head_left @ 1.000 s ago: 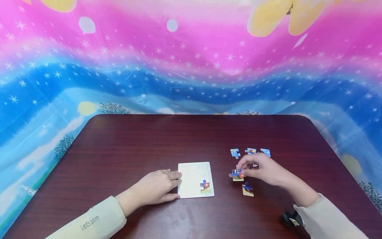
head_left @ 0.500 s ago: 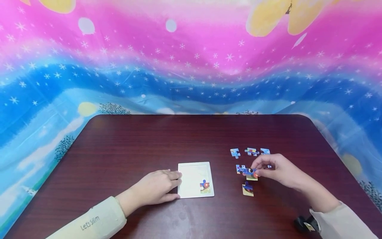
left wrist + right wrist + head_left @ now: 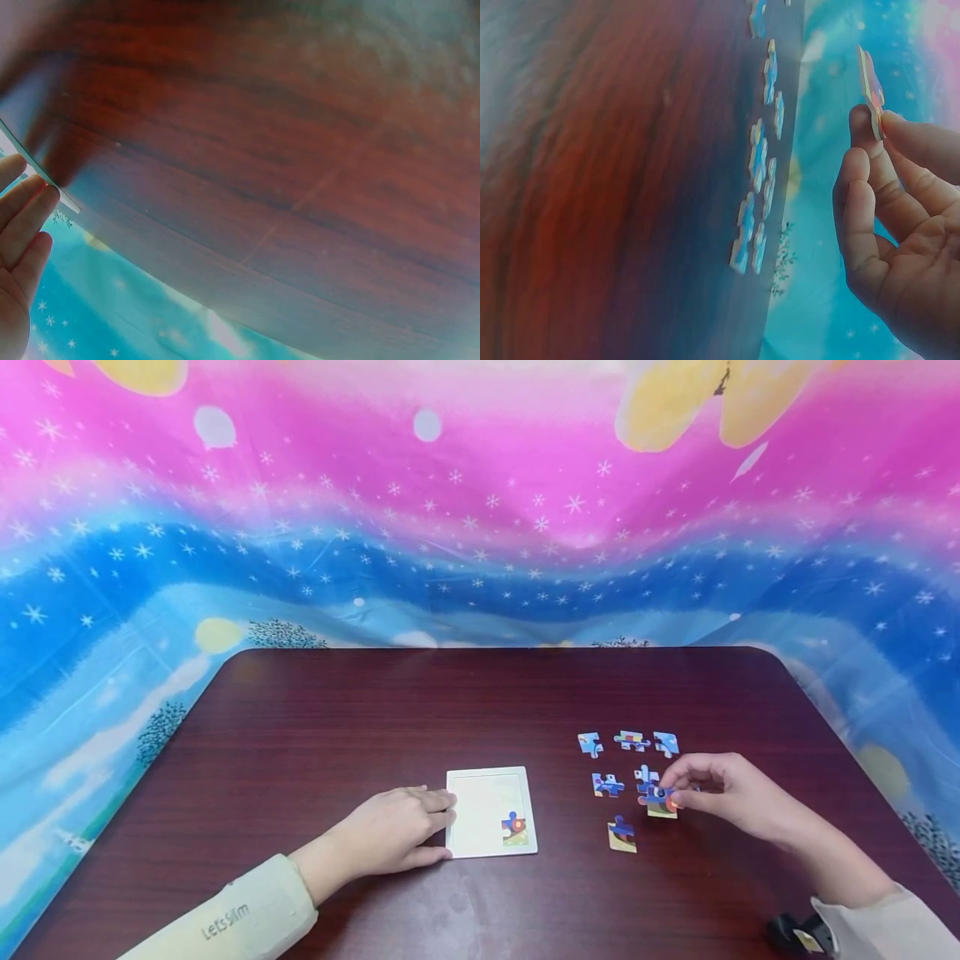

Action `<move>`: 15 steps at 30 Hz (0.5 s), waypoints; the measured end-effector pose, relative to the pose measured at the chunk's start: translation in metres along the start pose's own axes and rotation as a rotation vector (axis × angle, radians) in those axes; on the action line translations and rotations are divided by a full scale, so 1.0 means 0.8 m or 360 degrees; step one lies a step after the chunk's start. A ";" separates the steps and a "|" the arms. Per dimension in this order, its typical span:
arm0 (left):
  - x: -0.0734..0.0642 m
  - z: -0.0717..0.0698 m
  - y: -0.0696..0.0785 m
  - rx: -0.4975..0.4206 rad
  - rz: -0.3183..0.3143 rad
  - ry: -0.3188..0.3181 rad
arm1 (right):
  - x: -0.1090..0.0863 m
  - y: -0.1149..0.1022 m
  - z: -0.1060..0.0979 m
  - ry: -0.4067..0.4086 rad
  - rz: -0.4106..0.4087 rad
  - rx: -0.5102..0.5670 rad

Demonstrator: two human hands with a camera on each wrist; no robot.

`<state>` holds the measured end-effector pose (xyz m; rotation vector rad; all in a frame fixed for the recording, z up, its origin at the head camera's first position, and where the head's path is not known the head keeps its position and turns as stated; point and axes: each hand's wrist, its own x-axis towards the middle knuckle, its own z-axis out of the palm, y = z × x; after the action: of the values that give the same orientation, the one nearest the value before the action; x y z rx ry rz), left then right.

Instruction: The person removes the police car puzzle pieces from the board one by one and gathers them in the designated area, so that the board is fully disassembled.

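Observation:
My right hand (image 3: 731,789) pinches a jigsaw piece (image 3: 662,803) between thumb and fingertips, at the right of the loose pieces. The right wrist view shows this jigsaw piece (image 3: 871,90) edge-on, raised above the table. It is printed in blue, red and yellow-green. My left hand (image 3: 397,828) lies at the left edge of a white square puzzle tray (image 3: 472,818), its fingertips on the rim and thumb by the near corner. In the left wrist view those fingers (image 3: 30,225) look straight. One piece (image 3: 514,829) sits in the tray's near right corner.
Right of the tray lie several loose pieces: a back row with a blue corner piece (image 3: 590,744), a piece (image 3: 607,785) in the middle, another (image 3: 646,775) partly behind the held one, and a yellowish piece (image 3: 622,834) in front. Behind the dark table (image 3: 375,710) hangs a patterned cloth (image 3: 480,552).
My right hand has moved to the right with the jigsaw piece in its fingers, uncovering loose pieces behind it. My left hand and the tray have stayed in place.

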<state>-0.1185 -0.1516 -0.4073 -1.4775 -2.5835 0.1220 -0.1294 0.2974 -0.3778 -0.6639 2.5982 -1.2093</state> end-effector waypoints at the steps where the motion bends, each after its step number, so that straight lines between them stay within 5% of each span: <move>1: 0.000 0.000 0.000 0.0001 0.0001 -0.0001 | -0.002 0.002 -0.001 -0.0015 0.0018 -0.0004; 15: 0.000 -0.001 0.000 0.0004 0.0007 0.0008 | -0.017 0.027 -0.005 -0.0186 0.0012 0.0106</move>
<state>-0.1186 -0.1514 -0.4068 -1.4806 -2.5754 0.1219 -0.1258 0.3185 -0.3916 -0.6895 2.4522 -1.2106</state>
